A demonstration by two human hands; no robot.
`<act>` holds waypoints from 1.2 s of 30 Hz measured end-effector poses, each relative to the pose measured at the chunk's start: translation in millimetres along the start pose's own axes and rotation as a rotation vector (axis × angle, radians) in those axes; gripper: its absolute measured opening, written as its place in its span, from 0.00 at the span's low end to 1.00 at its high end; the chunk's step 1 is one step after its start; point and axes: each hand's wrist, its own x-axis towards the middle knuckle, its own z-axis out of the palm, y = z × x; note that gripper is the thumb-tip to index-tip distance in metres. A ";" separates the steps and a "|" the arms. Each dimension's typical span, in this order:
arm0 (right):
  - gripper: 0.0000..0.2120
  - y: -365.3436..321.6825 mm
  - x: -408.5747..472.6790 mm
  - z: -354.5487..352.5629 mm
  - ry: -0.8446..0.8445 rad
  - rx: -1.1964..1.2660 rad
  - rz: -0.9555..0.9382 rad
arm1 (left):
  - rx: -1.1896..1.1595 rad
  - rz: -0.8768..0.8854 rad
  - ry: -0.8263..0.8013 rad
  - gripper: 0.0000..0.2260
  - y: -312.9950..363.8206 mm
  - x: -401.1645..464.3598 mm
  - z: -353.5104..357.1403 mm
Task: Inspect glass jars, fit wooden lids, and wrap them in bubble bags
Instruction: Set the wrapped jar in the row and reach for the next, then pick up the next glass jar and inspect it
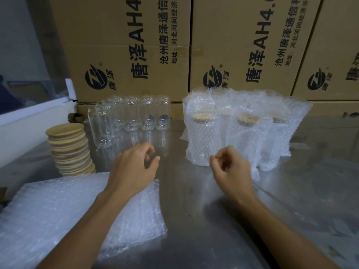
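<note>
A person's two bare forearms reach forward over a shiny metal surface (194, 220), seen from above.

The left hand (134, 169) hovers just in front of the bare glass jars (132, 121), fingers loosely curled with thumb and forefinger apart, holding nothing. The right hand (231, 171) hovers just in front of the wrapped jars (240, 129), fingers also loosely curled toward the thumb, holding nothing that can be seen.

The bare glass jars stand upright in a tight cluster at centre left, toward the back of the surface. About eight can be made out, but the clear glass overlaps and an exact count cannot be told.

To their left stands one tall, slightly leaning stack of round wooden lids (70, 148). There are well over a dozen; the edges are too close together to count exactly.

At centre right stand the wrapped jars, each upright inside a bubble bag with the bag's open top rising above it. Three wooden lids show clearly through the plastic in the front row, and more wrapped jars stand behind; the total is unclear.

One flat pile of empty bubble bags (58, 216) lies at near left, under the left forearm.

Three large cardboard boxes (126, 45) with printed Chinese text and a logo form a wall behind everything.
</note>
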 end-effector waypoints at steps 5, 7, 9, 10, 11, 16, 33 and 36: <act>0.09 -23.0 3.4 52.6 -0.316 -0.032 -0.060 | 0.366 -0.137 -0.284 0.15 -13.6 -1.0 -2.1; 0.07 -35.2 15.7 77.4 -0.393 0.010 -0.022 | 0.368 -0.190 -0.362 0.14 -16.0 -3.9 1.0; 0.05 -46.6 33.3 103.8 -0.462 0.011 -0.007 | 0.352 -0.227 -0.360 0.13 -15.9 -5.6 3.3; 0.05 -51.3 43.9 116.9 -0.495 -0.010 -0.019 | 0.359 -0.243 -0.358 0.14 -14.4 -6.0 3.9; 0.05 -55.4 55.5 129.5 -0.526 -0.042 -0.043 | 0.374 -0.254 -0.360 0.14 -12.5 -6.6 4.7; 0.20 -61.6 125.5 182.0 -0.584 -0.248 -0.154 | 0.389 -0.273 -0.379 0.15 -11.0 -9.1 6.7; 0.26 -11.4 271.5 265.3 -0.529 -0.570 -0.016 | 0.228 -0.426 -0.948 0.23 -46.9 7.0 19.7; 0.13 -13.7 270.6 267.0 -0.499 -0.613 -0.022 | 0.371 -0.430 -0.679 0.23 -38.5 -4.0 23.2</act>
